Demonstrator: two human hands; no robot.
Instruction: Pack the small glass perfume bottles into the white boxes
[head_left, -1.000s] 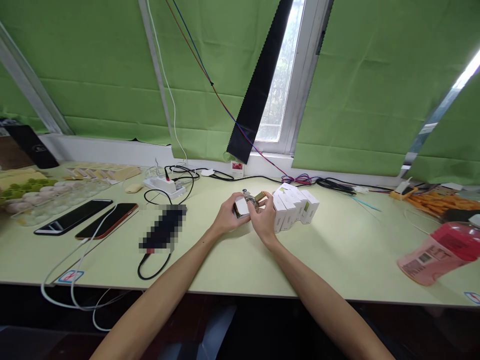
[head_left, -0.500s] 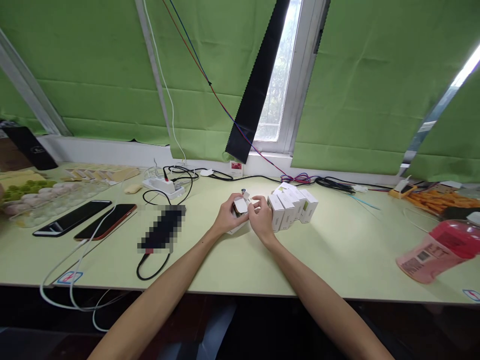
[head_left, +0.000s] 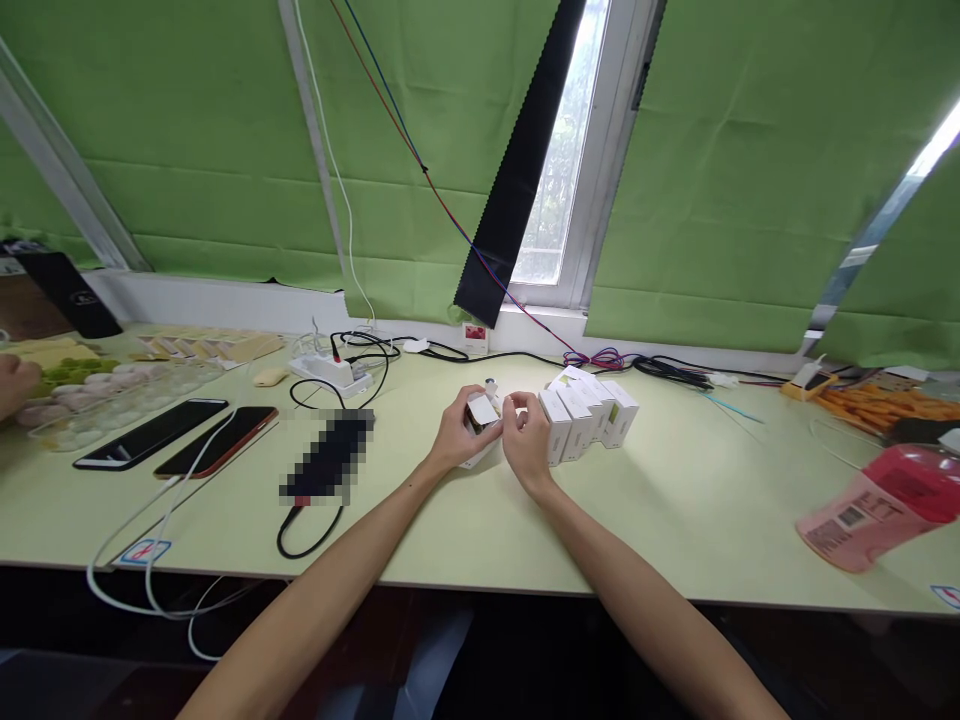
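One small white box [head_left: 484,409] sits in your left hand [head_left: 452,430] in the head view, low over the pale surface [head_left: 480,540]. Your left thumb and fingers are wrapped around it; a white flap covers part of its top, and something dark shows beside the flap, too small to make out. Your right hand [head_left: 528,436] is just to the right of the box, its fingers curled in towards the thumb; you cannot tell from this view whether they pinch anything or touch the box. Just beyond your left hand stands a small round-topped object [head_left: 491,385], too small to name.

Right beside your right hand, on its outer side, a row of white boxes [head_left: 576,415] stands close together. Well apart to the right of that hand is a bottle [head_left: 874,508] of pink-red liquid, tilted in your view, and farther back lies a coil of black cable [head_left: 667,368].

To the left of your left hand lies a blurred-out dark object [head_left: 328,457], with a white power strip [head_left: 328,373] behind it. Farther left are an orange-edged phone [head_left: 217,440] and a black phone [head_left: 152,434]. At the far left, another person's hand [head_left: 15,385] is at the edge of view.
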